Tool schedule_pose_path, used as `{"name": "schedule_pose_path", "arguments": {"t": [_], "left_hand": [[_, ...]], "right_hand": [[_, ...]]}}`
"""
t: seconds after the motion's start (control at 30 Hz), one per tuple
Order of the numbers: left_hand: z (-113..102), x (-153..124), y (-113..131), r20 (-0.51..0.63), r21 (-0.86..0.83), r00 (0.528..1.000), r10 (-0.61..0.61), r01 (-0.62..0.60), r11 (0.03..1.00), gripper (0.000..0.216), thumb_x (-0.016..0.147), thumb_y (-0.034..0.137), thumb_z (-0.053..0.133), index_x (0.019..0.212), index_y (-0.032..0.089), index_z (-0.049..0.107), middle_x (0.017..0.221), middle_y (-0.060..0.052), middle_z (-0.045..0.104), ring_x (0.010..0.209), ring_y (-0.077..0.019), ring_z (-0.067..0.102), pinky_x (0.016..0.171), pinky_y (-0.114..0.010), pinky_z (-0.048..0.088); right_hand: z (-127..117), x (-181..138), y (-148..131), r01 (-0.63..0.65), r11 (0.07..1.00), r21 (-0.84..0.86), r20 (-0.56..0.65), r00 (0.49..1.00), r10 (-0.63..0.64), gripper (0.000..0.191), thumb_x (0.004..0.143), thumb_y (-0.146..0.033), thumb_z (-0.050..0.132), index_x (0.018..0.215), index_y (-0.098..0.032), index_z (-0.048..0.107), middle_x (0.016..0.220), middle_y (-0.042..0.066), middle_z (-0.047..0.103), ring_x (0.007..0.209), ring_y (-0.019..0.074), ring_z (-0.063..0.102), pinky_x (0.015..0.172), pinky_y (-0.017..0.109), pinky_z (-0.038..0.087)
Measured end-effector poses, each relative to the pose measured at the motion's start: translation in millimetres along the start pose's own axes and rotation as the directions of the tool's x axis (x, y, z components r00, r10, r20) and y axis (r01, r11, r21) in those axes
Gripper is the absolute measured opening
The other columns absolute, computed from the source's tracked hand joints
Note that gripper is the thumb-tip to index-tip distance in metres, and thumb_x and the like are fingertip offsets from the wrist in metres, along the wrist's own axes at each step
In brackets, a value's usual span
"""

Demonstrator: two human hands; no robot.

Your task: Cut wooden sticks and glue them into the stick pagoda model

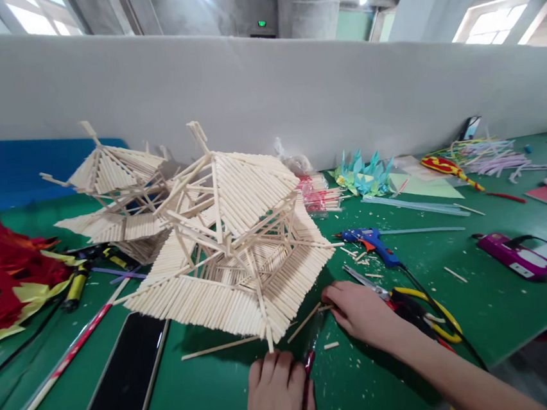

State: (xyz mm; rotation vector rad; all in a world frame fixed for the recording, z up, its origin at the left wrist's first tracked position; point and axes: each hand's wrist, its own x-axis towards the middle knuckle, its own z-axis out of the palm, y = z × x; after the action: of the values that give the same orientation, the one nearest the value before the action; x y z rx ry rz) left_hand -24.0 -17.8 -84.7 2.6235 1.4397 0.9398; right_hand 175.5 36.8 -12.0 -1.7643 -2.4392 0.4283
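In the lower middle, my left hand (278, 391) has its fingers curled on the table, just below the front corner of a stick-built pavilion (253, 194). A thin dark red tool with a shiny front part (310, 361) pokes out between its thumb and forefinger; its exact kind is unclear. To the right, my right hand (359, 313) pinches the end of a short wooden stick (325, 308) close to the table. Another loose stick (305, 322) lies beside those fingertips. A longer stick (219, 349) rests below the pavilion's front edge.
Right of the pavilion lie a blue glue gun (371, 242), pliers with yellow handles (429, 309) and wood scraps. A purple device (515, 254) with a cable sits farther right. On the left are a phone (121, 387), a second stick pavilion (113, 201) and red paper (8, 263).
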Motion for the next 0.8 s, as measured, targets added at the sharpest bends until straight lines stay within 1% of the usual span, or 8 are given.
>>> {"name": "schedule_pose_path", "arguments": {"t": [0.1,0.2,0.3,0.4,0.53,0.63,0.7,0.8], "left_hand": [[-0.2,-0.1,-5.7,-0.002,0.050,0.999,0.037,-0.037,0.998,0.013,0.074,0.014,0.047,0.071,0.021,0.058,0.075,-0.002,0.061,0.078,-0.0201,0.050,0.071,-0.033,0.032],[-1.1,2.6,-11.5,-0.008,0.114,0.996,0.085,-0.084,0.990,0.012,0.072,0.013,0.051,0.065,0.022,0.056,0.071,0.000,0.061,0.076,-0.0182,0.051,0.069,-0.031,0.032],[-1.2,8.7,-15.7,0.000,0.165,0.991,0.131,-0.129,0.978,0.012,0.073,0.015,0.055,0.063,0.022,0.055,0.066,0.001,0.059,0.071,-0.0171,0.051,0.067,-0.030,0.031],[-0.1,16.1,-17.1,0.014,0.186,0.985,0.171,-0.170,0.968,0.012,0.074,0.016,0.054,0.064,0.023,0.054,0.062,0.003,0.058,0.065,-0.0160,0.051,0.063,-0.030,0.032],[3.1,22.3,-17.6,0.002,0.187,0.976,0.220,-0.216,0.958,0.016,0.079,0.015,0.047,0.066,0.022,0.054,0.061,0.002,0.056,0.060,-0.0150,0.052,0.059,-0.029,0.033],[6.2,23.3,-19.7,-0.028,0.180,0.970,0.241,-0.232,0.956,0.018,0.081,0.015,0.043,0.067,0.022,0.054,0.058,0.001,0.055,0.056,-0.0148,0.052,0.056,-0.028,0.034],[7.4,23.2,-20.7,-0.053,0.165,0.970,0.239,-0.228,0.960,0.017,0.082,0.021,0.043,0.074,0.023,0.057,0.058,0.001,0.057,0.055,-0.0151,0.053,0.053,-0.028,0.035],[4.3,22.9,-17.7,-0.096,0.126,0.970,0.224,-0.212,0.969,0.019,0.084,0.029,0.041,0.080,0.023,0.059,0.060,0.000,0.061,0.056,-0.0163,0.056,0.051,-0.028,0.038]], "right_hand": [[-3.1,6.4,-5.9,-0.001,0.996,-0.089,0.039,0.999,0.004,0.023,0.074,-0.006,0.043,0.087,-0.015,0.060,0.083,0.010,0.064,0.079,0.0212,0.059,0.065,0.027,0.040],[-3.7,10.2,-7.9,-0.025,0.989,-0.147,0.050,0.998,0.032,0.028,0.068,-0.001,0.044,0.088,-0.011,0.060,0.084,0.014,0.065,0.074,0.0240,0.062,0.061,0.029,0.041],[-0.4,10.0,-3.9,-0.046,0.987,-0.154,0.037,0.998,0.052,0.029,0.064,-0.001,0.047,0.088,-0.009,0.060,0.085,0.016,0.065,0.073,0.0263,0.063,0.060,0.031,0.042],[1.8,6.4,4.0,-0.053,0.992,-0.114,0.010,0.998,0.054,0.023,0.068,-0.004,0.047,0.084,-0.012,0.061,0.083,0.013,0.064,0.075,0.0251,0.062,0.063,0.031,0.043],[-5.1,-2.7,14.6,-0.054,0.998,-0.021,-0.042,0.998,0.053,0.023,0.082,-0.011,0.037,0.082,-0.017,0.060,0.082,0.009,0.061,0.074,0.0200,0.061,0.065,0.028,0.044],[-14.8,-12.6,21.1,-0.054,0.996,0.065,-0.081,0.995,0.060,0.026,0.088,-0.019,0.033,0.083,-0.019,0.059,0.081,0.006,0.061,0.075,0.0180,0.060,0.067,0.028,0.045],[-21.0,-20.5,24.9,-0.057,0.975,0.214,-0.129,0.988,0.086,0.024,0.088,-0.024,0.034,0.085,-0.021,0.058,0.081,0.005,0.062,0.074,0.0178,0.059,0.067,0.028,0.045],[-30.0,-32.3,27.6,-0.055,0.879,0.473,-0.180,0.971,0.157,0.018,0.086,-0.033,0.041,0.085,-0.023,0.057,0.078,0.002,0.064,0.065,0.0173,0.058,0.062,0.027,0.046]]}}
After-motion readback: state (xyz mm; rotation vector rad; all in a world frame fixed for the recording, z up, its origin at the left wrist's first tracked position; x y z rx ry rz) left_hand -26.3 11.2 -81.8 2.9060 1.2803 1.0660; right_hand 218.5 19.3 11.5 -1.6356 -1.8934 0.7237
